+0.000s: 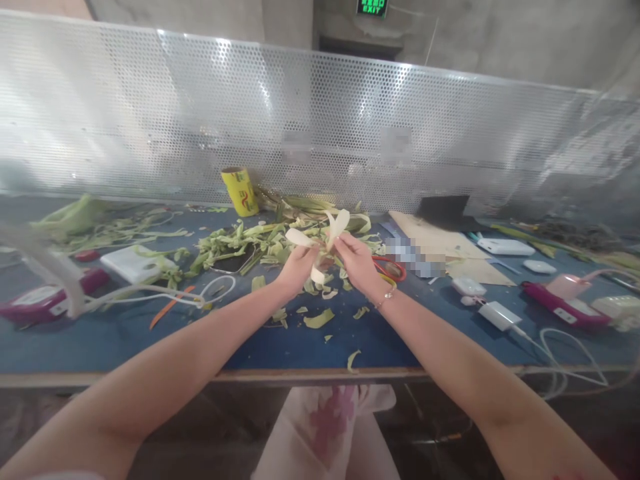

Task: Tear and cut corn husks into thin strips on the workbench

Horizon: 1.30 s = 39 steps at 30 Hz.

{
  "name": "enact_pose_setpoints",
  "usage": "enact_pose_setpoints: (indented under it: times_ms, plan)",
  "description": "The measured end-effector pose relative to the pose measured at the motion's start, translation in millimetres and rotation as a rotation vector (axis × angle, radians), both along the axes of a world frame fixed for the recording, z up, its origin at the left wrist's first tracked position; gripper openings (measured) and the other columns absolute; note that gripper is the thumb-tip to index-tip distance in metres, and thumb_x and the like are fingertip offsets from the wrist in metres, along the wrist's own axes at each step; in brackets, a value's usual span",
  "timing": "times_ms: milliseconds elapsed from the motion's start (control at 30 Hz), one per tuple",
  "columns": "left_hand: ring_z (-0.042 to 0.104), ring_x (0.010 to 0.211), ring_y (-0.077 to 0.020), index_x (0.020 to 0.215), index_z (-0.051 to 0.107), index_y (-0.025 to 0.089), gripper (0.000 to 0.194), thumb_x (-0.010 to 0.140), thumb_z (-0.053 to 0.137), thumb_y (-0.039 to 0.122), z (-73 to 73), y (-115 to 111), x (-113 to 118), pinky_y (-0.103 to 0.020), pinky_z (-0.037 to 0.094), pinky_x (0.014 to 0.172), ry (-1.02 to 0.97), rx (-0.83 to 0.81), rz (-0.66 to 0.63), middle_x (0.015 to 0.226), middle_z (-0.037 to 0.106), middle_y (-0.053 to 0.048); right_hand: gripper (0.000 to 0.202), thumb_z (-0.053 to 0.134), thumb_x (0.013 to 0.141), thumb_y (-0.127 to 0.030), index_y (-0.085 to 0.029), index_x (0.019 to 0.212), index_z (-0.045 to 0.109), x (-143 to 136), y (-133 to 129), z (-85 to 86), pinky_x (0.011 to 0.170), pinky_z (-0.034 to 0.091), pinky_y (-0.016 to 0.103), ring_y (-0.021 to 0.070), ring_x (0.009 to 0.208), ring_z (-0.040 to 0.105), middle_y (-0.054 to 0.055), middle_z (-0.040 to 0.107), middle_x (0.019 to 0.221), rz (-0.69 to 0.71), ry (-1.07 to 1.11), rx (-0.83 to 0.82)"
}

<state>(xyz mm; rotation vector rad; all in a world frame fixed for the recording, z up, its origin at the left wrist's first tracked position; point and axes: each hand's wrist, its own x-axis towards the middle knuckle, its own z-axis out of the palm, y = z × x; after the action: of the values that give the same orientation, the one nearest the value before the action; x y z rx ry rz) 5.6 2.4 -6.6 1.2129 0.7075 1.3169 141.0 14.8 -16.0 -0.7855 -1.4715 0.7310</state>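
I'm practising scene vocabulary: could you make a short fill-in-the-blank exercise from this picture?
The left hand and right hand hold pale strips above a ____ table.
A bracelet circles the ____ wrist.
The cylinder near the perforated panel is mostly ____.

Missing words: blue; right; yellow.

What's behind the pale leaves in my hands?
Behind the pale leaves lies a heap of green plant pieces, with a perforated screen standing farther back. Whatever sits directly behind the leaves is covered and can't be seen.
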Motion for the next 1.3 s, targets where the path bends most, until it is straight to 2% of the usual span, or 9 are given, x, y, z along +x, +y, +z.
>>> enact_pose_setpoints:
  times_ms: [333,433,533,633,733,833,1033,1167,1300]
  plan:
    - [0.058,0.062,-0.0155,0.073,0.064,0.014,0.021,0.068,0.064,0.034,7.9,-8,-3,-0.029,0.048,0.062,-0.001,-0.018,0.004,0.065,0.062,-0.003,0.031,0.056,0.075,-0.052,-0.022,0.082,0.063,2,-4,8.3,0.062,0.048,0.029,0.0137,0.067,0.054,0.001,0.056,0.073,0.023,0.232,-0.125]
    - [0.056,0.06,-0.015,0.069,0.063,0.014,0.019,0.069,0.062,0.033,7.5,-7,-3,-0.03,0.047,0.063,0.004,-0.015,0.02,0.064,0.061,-0.003,0.033,0.054,0.076,-0.052,-0.023,0.09,0.061,4,-7,10.9,0.062,0.049,0.029,0.0135,0.068,0.053,0.002,0.056,0.079,0.059,0.138,-0.093]
    - [0.054,0.057,-0.0135,0.068,0.063,0.014,0.02,0.072,0.058,0.033,2.2,-1,-5,-0.027,0.044,0.058,0.054,0.031,0.072,0.063,0.06,-0.002,0.034,0.057,0.075,-0.049,-0.025,0.099,0.058,4,-16,13.8,0.065,0.049,0.03,0.0138,0.073,0.053,0.003,0.055,0.09,0.097,-0.014,0.046]
    - [0.052,0.056,-0.013,0.067,0.062,0.014,0.02,0.072,0.058,0.033,-3.1,4,-8,-0.025,0.042,0.054,0.164,0.087,0.13,0.06,0.059,-0.001,0.042,0.068,0.068,-0.042,-0.026,0.104,0.054,0,-24,17.4,0.061,0.048,0.028,0.0137,0.076,0.051,0.004,0.049,0.1,0.036,-0.119,0.138]
    - [0.055,0.06,-0.016,0.07,0.063,0.015,0.018,0.071,0.06,0.033,-5.2,6,-9,-0.026,0.044,0.056,0.2,0.097,0.153,0.057,0.059,-0.001,0.028,0.068,0.068,-0.037,-0.024,0.09,0.056,-3,-26,21.3,0.058,0.047,0.027,0.0151,0.08,0.05,0.005,0.046,0.098,-0.051,-0.175,0.179]
    - [0.059,0.066,-0.0189,0.073,0.064,0.016,0.016,0.07,0.062,0.031,-4.6,5,-8,-0.028,0.047,0.061,0.133,0.075,0.158,0.059,0.061,-0.002,0.015,0.06,0.075,-0.035,-0.022,0.075,0.053,0,-23,23.9,0.062,0.047,0.029,0.0165,0.082,0.051,0.004,0.048,0.089,-0.05,-0.176,0.225]
    - [0.06,0.068,-0.019,0.075,0.063,0.015,0.017,0.07,0.061,0.031,0.3,4,-7,-0.028,0.048,0.064,0.146,0.07,0.204,0.06,0.061,-0.003,0.017,0.057,0.077,-0.036,-0.022,0.081,0.047,4,-21,22.8,0.061,0.046,0.028,0.0136,0.073,0.052,0.003,0.053,0.088,0.002,-0.103,0.135]
    - [0.058,0.065,-0.0168,0.072,0.062,0.014,0.017,0.072,0.058,0.031,2.7,-1,-8,-0.026,0.046,0.06,0.292,0.109,0.237,0.056,0.058,-0.001,0.022,0.062,0.071,-0.035,-0.022,0.085,0.051,-1,-22,21.1,0.054,0.044,0.025,0.0135,0.071,0.052,0.003,0.052,0.088,-0.053,-0.25,0.111]
    - [0.056,0.061,-0.015,0.07,0.06,0.014,0.021,0.076,0.053,0.033,3.0,-3,-8,-0.024,0.045,0.056,0.428,0.186,0.238,0.054,0.056,0.0,0.014,0.056,0.075,-0.033,-0.02,0.079,0.053,0,-20,19.9,0.06,0.046,0.028,0.0161,0.08,0.054,0.005,0.054,0.088,-0.117,-0.304,0.166]
